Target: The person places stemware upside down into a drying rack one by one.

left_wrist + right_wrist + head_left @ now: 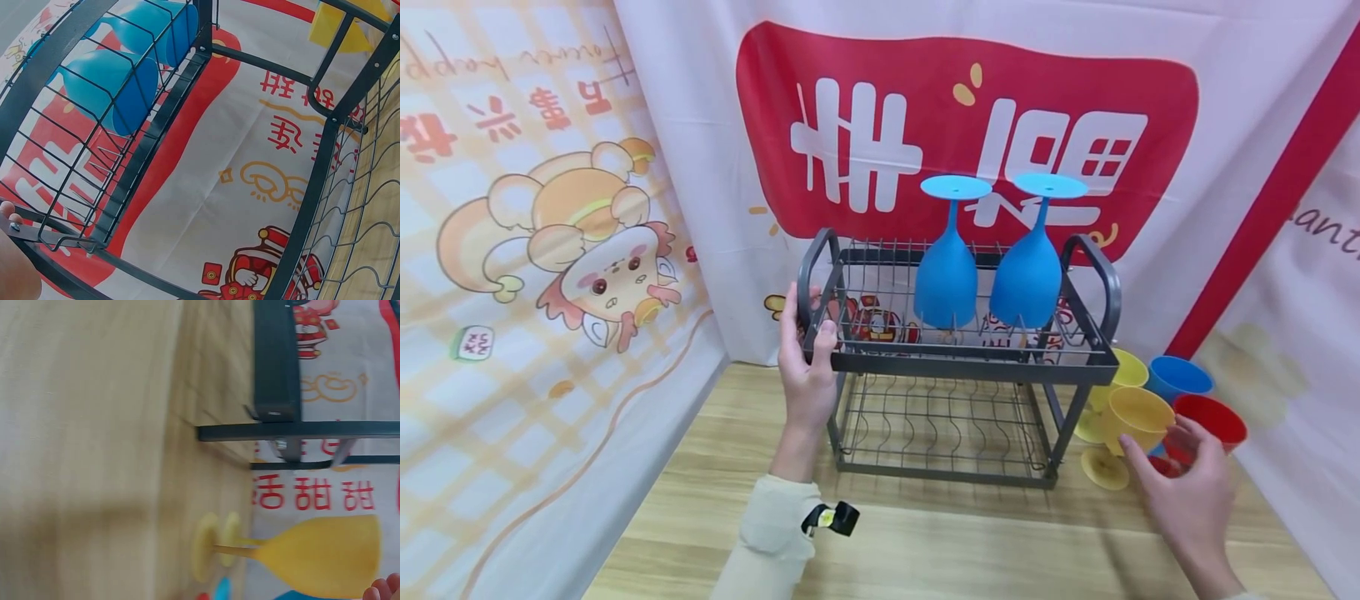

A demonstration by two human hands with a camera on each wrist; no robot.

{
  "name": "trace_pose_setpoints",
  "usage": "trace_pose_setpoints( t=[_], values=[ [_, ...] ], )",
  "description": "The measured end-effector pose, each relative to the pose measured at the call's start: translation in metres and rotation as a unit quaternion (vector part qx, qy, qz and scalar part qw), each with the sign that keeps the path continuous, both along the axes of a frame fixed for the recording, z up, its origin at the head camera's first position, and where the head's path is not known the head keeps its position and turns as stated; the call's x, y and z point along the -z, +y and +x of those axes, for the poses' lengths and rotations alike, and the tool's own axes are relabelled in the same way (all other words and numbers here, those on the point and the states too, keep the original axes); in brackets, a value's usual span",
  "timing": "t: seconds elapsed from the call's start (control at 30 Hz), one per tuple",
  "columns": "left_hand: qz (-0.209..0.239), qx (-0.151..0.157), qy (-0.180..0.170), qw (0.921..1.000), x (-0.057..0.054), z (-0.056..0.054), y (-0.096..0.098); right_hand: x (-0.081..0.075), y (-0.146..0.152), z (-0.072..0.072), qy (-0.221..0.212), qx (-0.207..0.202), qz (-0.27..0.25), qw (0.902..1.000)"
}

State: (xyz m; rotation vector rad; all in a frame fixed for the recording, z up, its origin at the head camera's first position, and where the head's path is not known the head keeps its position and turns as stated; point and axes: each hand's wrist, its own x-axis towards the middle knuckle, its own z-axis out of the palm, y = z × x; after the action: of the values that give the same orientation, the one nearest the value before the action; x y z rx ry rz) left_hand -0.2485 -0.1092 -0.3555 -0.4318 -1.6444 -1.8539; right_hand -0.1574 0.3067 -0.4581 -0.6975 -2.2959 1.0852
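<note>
My left hand (808, 371) grips the left end of the dark two-tier wire dish rack (962, 362), at the side frame below its handle. Two blue goblets (946, 283) stand upside down on the upper tier, toward the right. My right hand (1195, 492) is at a yellow goblet (1138, 417) right of the rack, thumb and fingers apart around the bowl in the head view. That goblet stands upright on the table. In the right wrist view, fingertips (382, 589) show at its rim; firm contact cannot be made out.
Behind the yellow goblet stand another yellow goblet (1126, 367) and a blue cup (1180, 379). A red cup (1213, 421) is beside my right hand. The rack's lower tier (940, 425) has wavy wires. Printed cloth (715, 167) hangs behind the wooden table (700, 500).
</note>
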Motion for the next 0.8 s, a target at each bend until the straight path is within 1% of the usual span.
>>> trace_pose_setpoints(
  t=[0.13,0.3,0.57,0.8],
  values=[
    [0.001,-0.001,0.0,1.0,0.0,0.001,0.0,0.015,0.001,-0.001,-0.011,0.015,-0.026,0.9995],
    [0.0,-0.001,0.001,1.0,-0.001,0.001,0.0,0.025,0.002,-0.006,-0.022,0.028,-0.06,0.9975],
    [-0.001,0.001,0.0,1.0,0.0,0.0,-0.001,0.031,0.002,-0.014,-0.039,0.034,-0.091,0.9945],
    [0.001,0.008,0.004,1.0,0.0,0.0,-0.001,0.037,0.004,-0.02,-0.052,0.033,-0.098,0.9932]
  ],
)
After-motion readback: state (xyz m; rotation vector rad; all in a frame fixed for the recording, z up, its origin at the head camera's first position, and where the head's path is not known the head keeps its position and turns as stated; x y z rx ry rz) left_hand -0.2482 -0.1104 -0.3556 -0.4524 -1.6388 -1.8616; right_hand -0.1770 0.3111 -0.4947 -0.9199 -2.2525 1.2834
